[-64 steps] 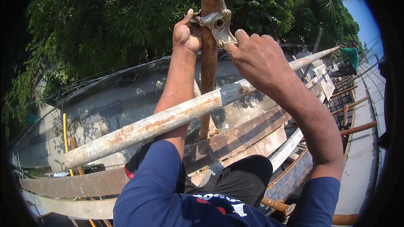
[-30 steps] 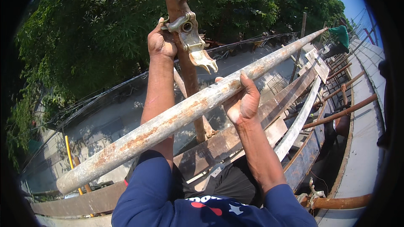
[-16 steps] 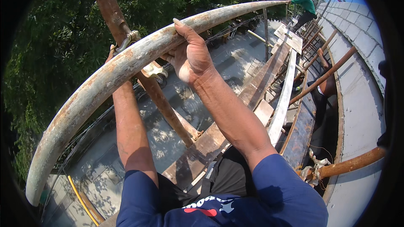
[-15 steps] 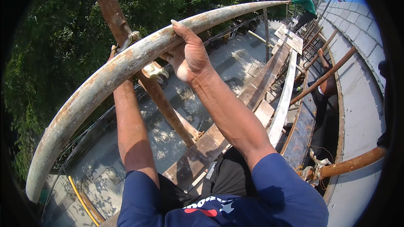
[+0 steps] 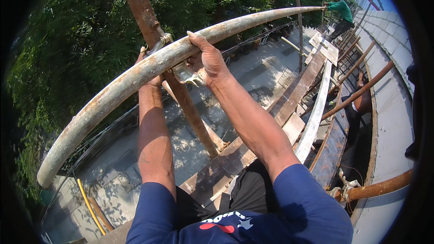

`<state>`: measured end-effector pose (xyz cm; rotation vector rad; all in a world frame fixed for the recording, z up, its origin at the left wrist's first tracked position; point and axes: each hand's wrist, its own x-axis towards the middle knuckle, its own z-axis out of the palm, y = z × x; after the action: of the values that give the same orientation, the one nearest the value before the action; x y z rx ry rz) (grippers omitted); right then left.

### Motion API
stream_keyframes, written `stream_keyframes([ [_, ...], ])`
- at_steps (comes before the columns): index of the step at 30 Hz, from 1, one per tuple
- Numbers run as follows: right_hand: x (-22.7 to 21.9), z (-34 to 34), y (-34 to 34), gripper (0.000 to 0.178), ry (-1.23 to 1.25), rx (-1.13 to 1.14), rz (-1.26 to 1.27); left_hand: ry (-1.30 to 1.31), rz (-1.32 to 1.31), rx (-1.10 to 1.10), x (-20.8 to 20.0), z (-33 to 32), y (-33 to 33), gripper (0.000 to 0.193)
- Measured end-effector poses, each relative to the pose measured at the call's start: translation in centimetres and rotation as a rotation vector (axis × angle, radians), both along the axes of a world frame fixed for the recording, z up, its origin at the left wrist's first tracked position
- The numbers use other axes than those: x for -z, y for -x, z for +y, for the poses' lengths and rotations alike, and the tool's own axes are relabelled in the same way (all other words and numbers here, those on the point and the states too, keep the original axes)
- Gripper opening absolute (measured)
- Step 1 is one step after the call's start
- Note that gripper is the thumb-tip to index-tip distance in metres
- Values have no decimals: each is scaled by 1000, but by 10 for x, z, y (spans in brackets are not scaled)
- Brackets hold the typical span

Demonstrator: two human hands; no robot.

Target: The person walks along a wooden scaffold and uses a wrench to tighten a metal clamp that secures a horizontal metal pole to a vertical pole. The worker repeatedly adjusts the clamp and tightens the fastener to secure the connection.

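A long weathered metal scaffold tube (image 5: 115, 88) stretches across in front of me, from the lower left to the far right. My left hand (image 5: 155, 81) is wrapped round it from behind, most of its fingers hidden by the tube. Farther along, my right hand (image 5: 211, 62) grips the tube from below, thumb over its near side. Its fingers are close to the loose, hanging part of a scaffold clamp (image 5: 185, 73). The clamp's upper part (image 5: 162, 41) sits on a rusty upright post (image 5: 140, 9), where the tube crosses. A person in green (image 5: 341, 11) holds the far end.
Long planks (image 5: 289, 95) run away from me above the paved ground. A grey block wall (image 5: 393, 108) rises at the right, with rusty cross tubes (image 5: 361, 91) reaching toward it. Another person (image 5: 361, 104) is partly visible below. Leafy trees (image 5: 68, 54) stand at the left.
The tube's near end has risen. My right hand is nearer the clamp's hanging part. The whole view has shifted slightly.
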<state>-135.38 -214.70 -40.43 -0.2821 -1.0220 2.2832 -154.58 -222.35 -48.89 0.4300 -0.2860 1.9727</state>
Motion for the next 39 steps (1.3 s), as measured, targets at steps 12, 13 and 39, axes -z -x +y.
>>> stream_keyframes([
  [12, 16, -8, 5, 43, -38, 168, 59, 235, 82, -147, 8, -3, 10, 31],
  [13, 17, -8, 6, 45, -61, 145, 122, 225, 48, -144, 8, -5, 12, 32],
  [39, 16, -7, 8, 42, -46, 139, 190, 476, 534, -619, -27, -3, -54, 47],
])
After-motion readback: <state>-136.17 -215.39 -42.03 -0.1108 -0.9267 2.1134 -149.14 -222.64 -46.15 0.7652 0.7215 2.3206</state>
